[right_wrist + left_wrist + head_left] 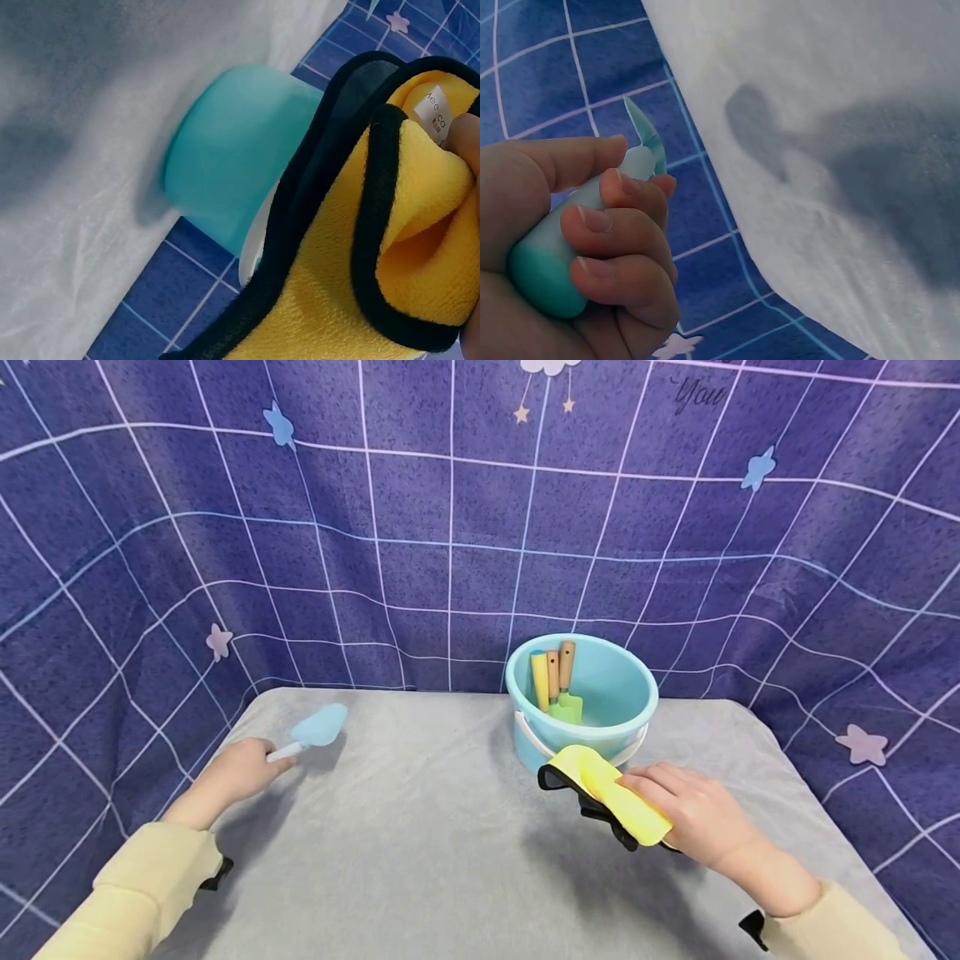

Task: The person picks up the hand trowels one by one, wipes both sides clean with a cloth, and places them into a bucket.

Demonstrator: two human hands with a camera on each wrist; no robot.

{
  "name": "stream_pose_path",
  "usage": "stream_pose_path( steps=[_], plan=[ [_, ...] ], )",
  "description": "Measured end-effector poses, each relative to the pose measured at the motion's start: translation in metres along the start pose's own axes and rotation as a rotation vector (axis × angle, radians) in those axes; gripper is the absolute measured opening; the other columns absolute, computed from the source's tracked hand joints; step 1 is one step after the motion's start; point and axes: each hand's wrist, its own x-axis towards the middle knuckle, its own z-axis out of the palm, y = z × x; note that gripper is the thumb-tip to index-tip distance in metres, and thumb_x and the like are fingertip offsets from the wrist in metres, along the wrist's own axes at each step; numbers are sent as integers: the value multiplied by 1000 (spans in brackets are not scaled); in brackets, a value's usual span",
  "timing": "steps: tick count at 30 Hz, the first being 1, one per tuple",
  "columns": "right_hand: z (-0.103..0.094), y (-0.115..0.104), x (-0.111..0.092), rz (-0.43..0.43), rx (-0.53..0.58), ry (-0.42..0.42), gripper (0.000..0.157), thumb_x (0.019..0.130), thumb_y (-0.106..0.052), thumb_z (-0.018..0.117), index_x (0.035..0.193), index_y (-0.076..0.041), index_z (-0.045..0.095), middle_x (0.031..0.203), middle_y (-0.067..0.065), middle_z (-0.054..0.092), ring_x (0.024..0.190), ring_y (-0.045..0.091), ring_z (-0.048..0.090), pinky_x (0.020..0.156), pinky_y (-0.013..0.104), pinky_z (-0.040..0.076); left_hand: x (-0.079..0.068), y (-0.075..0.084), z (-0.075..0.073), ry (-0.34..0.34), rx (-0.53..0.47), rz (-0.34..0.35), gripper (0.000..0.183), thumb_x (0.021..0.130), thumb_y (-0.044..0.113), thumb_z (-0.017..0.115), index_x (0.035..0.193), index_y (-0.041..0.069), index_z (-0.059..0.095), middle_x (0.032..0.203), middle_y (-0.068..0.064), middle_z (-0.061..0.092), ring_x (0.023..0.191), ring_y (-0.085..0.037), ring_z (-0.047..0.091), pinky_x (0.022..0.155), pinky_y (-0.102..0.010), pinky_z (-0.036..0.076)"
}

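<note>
At the left of the head view my left hand (238,770) grips a light blue toy shovel (321,725) by its handle, the blade pointing away over the table. In the left wrist view, fingers curl round the pale handle (585,201), which has a teal end. On the right side, my right hand (693,810) holds a bunched yellow cloth (600,777) with dark edging, in front of a light blue bucket (528,739). The cloth (315,300) fills much of the right wrist view and shows a white label; most of that hand is hidden there.
Inside the bucket stand tools with wooden handles (567,664) and green blades, plus a yellow-handled one (540,681). A white bail hangs at the bucket's front. A grey cloth covers the table (405,810). Behind it hangs a blue checked curtain (405,560).
</note>
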Motion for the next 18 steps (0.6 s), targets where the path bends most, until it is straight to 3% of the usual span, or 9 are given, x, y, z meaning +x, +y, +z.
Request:
stream_pose_path(
  steps=[18],
  plan=[
    [-7,0,11,-20,-3,23,34,94,-20,37,96,-6,67,96,0,67,78,18,64,65,35,51,-16,52,-18,30,66,96,26,83,34,66,80,8,65,60,3,50,56,-16,44,53,-36,38]
  ],
)
